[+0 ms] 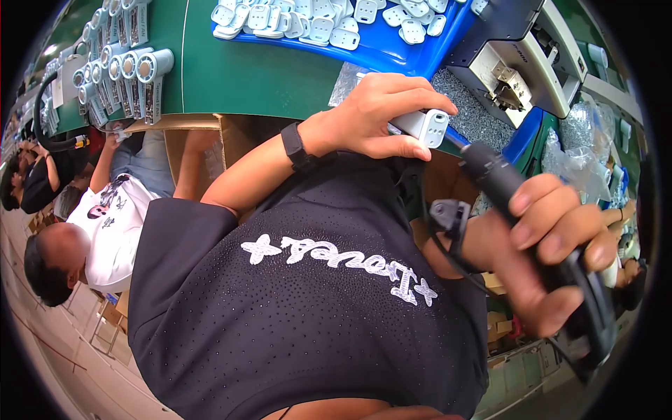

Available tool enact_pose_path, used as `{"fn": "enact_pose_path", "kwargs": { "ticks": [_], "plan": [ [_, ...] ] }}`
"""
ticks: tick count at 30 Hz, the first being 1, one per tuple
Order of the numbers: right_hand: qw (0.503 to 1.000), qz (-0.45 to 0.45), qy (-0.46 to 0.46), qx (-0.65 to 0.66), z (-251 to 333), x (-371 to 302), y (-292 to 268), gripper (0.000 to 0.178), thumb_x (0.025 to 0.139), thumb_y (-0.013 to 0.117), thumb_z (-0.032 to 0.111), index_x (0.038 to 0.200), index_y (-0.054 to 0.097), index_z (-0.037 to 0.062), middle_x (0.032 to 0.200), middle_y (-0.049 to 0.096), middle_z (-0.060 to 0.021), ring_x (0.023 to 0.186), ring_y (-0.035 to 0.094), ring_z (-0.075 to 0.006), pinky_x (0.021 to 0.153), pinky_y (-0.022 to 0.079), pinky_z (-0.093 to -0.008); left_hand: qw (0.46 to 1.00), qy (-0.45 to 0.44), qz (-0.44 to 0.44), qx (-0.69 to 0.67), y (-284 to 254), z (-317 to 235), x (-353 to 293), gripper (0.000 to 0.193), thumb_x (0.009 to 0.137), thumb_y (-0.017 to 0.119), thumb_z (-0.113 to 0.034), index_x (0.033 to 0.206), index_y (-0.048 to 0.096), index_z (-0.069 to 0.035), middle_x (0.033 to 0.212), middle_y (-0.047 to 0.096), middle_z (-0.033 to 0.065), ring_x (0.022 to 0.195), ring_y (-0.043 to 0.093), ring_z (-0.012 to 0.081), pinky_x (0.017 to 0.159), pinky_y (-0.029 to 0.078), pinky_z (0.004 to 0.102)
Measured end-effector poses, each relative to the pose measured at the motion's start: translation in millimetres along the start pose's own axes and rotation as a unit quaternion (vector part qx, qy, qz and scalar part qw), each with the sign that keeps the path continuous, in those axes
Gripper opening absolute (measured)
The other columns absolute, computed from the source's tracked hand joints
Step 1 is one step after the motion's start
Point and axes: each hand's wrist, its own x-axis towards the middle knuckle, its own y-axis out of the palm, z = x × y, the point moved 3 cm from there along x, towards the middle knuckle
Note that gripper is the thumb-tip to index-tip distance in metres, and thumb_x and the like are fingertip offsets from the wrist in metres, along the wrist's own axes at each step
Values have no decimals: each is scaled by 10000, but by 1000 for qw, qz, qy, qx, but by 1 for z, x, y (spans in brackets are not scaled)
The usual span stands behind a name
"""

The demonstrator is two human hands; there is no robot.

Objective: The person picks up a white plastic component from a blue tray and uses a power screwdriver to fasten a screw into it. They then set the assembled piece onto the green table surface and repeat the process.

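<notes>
My left hand [381, 112], with a black band on its wrist, pinches a white box-shaped housing [413, 124] between thumb and fingers. A white end plate with several holes [437, 129] faces right on this housing. My right hand [553, 231] is wrapped round a black electric screwdriver [493, 175], slightly blurred, with a cord below. Its bit points up and left, close to the end plate; whether it touches a hole I cannot tell. A small black fitting with a cable [449, 213] sits by my right wrist.
Ahead, a blue tray [392, 59] holds many white plates on the green table [245, 84]. Screw feeder [521, 59] and loose screws [476, 105] lie right of it. Handheld fans [143, 66] stand at left, near a co-worker [115, 210]. Plastic bags [581, 150] lie right.
</notes>
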Motion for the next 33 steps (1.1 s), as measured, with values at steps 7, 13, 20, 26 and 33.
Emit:
{"fn": "enact_pose_path", "kwargs": {
  "ticks": [7,13,20,26,33],
  "plan": [
    [951,-164,-55,-255,-60,56,-66,227,791,603,297,881,580,90,657,558,-68,548,516,-190,622,452,-416,1000,1,-11,-8,3,0,-1,635,862,689,-515,1194,626,23,1054,696,155,853,677,296,694,533,374],
    [999,-4,46,21,-16,15,-48,321,829,650,299,1048,600,69,779,576,-69,559,511,-180,617,436,-377,1000,4,-4,-26,0,4,-2,598,930,591,-515,1194,625,21,1054,685,170,854,669,304,705,527,378],
    [988,84,-23,131,19,1,-1,443,768,736,393,1058,564,107,784,537,-24,564,493,-133,620,415,-337,997,3,13,-70,0,5,-4,541,966,543,-465,1192,626,19,1052,678,175,863,662,305,699,514,375],
    [993,70,24,96,-2,-7,4,458,766,736,398,1069,541,115,778,513,-13,554,484,-124,612,414,-326,996,-14,10,-85,-2,3,-6,527,967,551,-458,1182,630,16,1048,676,168,859,661,302,695,512,367],
    [991,105,-30,71,2,-15,7,495,776,730,415,1109,533,106,786,509,-12,559,491,-124,613,417,-329,995,-9,1,-96,0,0,-8,501,964,575,-434,1176,630,18,1043,674,164,864,664,298,701,514,363]
  ]
}}
